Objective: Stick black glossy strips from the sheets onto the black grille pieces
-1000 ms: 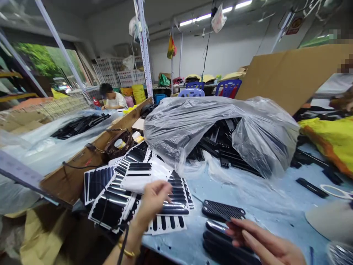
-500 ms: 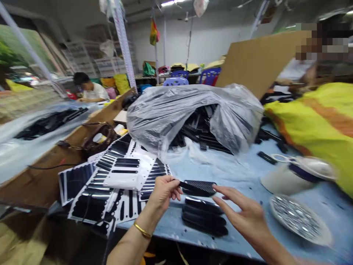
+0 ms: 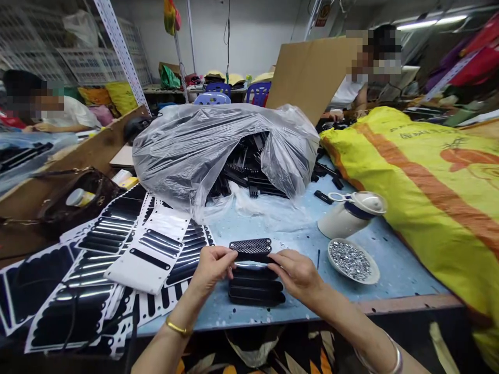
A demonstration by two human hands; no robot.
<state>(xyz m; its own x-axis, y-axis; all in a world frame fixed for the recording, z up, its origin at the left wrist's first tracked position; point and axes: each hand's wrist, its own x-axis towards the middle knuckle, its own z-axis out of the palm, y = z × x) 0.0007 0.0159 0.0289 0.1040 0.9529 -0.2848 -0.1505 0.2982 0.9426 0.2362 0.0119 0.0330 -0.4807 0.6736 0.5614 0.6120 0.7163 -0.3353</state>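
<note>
Your left hand (image 3: 214,266) and right hand (image 3: 298,272) face each other over the blue table (image 3: 300,234), near its front edge, each closed to a narrow pinch of thumb and fingers. Between them you hold a black strip (image 3: 253,257), one end in each pinch, so that it lies straight across in front of you. Just beyond it sits a patterned piece (image 3: 249,245), flat on the table with its textured face up; the strip seems to lie along its near side, though your fingers and the dark colours make it hard to tell whether the two touch. On your side of the strip, between your wrists, a small pile (image 3: 255,292) of black strips lies side by side on the table. To your left, white sheets (image 3: 156,249) bearing more black strips overlap in a loose spread, and a handbag (image 3: 89,189) with a jar (image 3: 80,198) on it rests behind them. A gold bracelet (image 3: 178,327) circles your left wrist. To your right stand a bowl (image 3: 375,271) of small shiny bits and, just behind it, a pale jug (image 3: 339,221) with a lid. Past your hands, a clear plastic bag (image 3: 183,150) gapes over a heap of black parts (image 3: 244,161), and a yellow sack (image 3: 421,182) lies along the right side.
</note>
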